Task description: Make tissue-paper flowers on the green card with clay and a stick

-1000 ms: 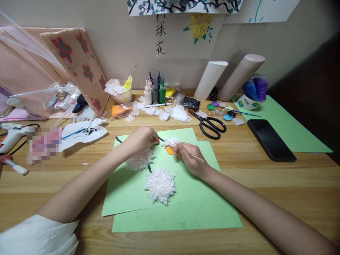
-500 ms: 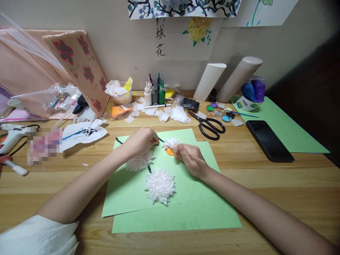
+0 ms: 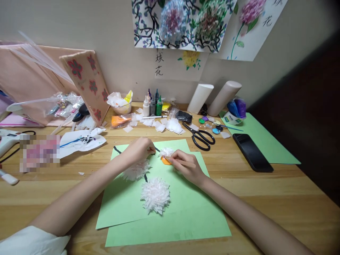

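My right hand (image 3: 188, 169) is closed round a thin wooden stick (image 3: 187, 163), its tip end over a small orange piece (image 3: 166, 161) beside the topmost white paper flower (image 3: 166, 152). My left hand (image 3: 142, 148) is closed with its fingertips pressed together near a black painted branch; whatever they hold is hidden. Below that hand, partly covered by it, lies another white flower (image 3: 136, 170). The third fluffy white flower (image 3: 155, 195) sits lower on the green paper (image 3: 122, 207). A second green sheet (image 3: 186, 230) extends from underneath.
Black-handled scissors (image 3: 200, 137) lie behind my right hand, with a phone (image 3: 252, 152) farther right. White paper scraps (image 3: 174, 125), paint bottles (image 3: 152, 106) and a tub (image 3: 120, 102) line the wall. On the left are a glue gun (image 3: 9, 141) and a paint-stained tissue (image 3: 82, 141).
The view has tilted up, showing more of the pictures on the wall. My right hand has turned slightly with the stick, over the orange piece. The left hand stays at the branch.
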{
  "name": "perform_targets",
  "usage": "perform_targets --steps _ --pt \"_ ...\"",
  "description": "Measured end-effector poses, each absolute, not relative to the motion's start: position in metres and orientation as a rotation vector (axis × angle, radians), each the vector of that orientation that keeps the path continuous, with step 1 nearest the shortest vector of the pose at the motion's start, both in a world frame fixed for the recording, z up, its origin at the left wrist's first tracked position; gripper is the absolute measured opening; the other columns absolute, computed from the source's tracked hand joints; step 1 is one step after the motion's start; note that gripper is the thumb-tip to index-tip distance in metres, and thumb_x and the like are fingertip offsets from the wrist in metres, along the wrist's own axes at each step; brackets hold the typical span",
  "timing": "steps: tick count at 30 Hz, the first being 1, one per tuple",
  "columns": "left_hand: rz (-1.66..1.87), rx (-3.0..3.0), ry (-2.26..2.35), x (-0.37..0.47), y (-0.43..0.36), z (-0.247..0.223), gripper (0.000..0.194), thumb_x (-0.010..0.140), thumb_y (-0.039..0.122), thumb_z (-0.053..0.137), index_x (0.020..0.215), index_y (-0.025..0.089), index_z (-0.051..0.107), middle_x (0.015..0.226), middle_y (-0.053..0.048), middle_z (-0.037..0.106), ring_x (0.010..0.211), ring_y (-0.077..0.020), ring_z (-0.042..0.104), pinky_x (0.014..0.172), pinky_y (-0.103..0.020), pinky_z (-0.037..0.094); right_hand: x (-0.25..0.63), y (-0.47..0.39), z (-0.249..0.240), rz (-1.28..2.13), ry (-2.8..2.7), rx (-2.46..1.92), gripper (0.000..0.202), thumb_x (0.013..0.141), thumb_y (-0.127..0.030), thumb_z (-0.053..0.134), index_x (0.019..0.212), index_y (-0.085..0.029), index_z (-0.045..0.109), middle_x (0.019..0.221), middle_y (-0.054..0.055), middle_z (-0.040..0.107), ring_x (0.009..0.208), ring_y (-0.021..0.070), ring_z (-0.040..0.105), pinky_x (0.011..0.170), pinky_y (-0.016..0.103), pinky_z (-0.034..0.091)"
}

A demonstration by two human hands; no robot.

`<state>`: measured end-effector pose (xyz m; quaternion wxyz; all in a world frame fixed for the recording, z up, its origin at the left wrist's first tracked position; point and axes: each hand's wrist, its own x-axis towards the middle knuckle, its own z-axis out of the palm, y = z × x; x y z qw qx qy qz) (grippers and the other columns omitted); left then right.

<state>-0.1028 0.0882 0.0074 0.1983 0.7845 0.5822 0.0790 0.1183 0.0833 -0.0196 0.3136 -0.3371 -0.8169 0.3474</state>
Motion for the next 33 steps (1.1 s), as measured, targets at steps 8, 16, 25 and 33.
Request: perform_targets --steps 8,16,25,33 --pt "0.279 2.192 1.582 -0.107 0.09 0.0 0.021 0.075 0.016 0.055 0.083 0.02 0.075 0.086 -0.007 0.073 0.079 -0.0205 0.065 0.069 -0.028 0.045 0.13 0.096 -0.02 0.551 -2.33 -0.304 0.018 0.094 -0.02 0.041 0.086 -0.02 0.058 0.079 0.006 0.068 0.07 0.0151 0.059 0.063 0.027 0.047" --pt "0.225 2.246 1.657 -0.099 0.083 0.009 0.022 0.072 0.007 0.056 0.08 0.017 0.074 0.084 -0.009 0.072 0.081 -0.0237 0.064 0.067 -0.029 0.045 0.121 0.099 -0.034 0.554 -2.219 -0.318 0.028 0.095 -0.023 0.033 0.072 -0.021 0.049 0.057 0.0 0.049 0.053 0.0138 0.045 0.051 0.025 0.038" --pt "0.227 2.304 1.678 -0.098 0.083 0.006 0.025 0.068 0.004 0.053 0.075 0.016 0.073 0.08 -0.01 0.071 0.075 -0.022 0.062 0.063 -0.028 0.043 0.119 0.1 -0.035 0.582 -2.268 -0.366 0.025 0.095 -0.019 0.034 0.074 -0.02 0.048 0.059 0.0 0.048 0.055 0.0134 0.045 0.053 0.025 0.037" --pt "0.21 2.274 1.686 -0.097 0.084 0.007 0.022 0.07 0.006 0.055 0.076 0.016 0.073 0.078 -0.008 0.071 0.075 -0.0217 0.062 0.061 -0.027 0.041 0.123 0.1 -0.038 0.586 -2.209 -0.349 0.029 0.096 -0.022 0.03 0.073 -0.02 0.047 0.059 0.001 0.048 0.055 0.0137 0.045 0.052 0.026 0.037"
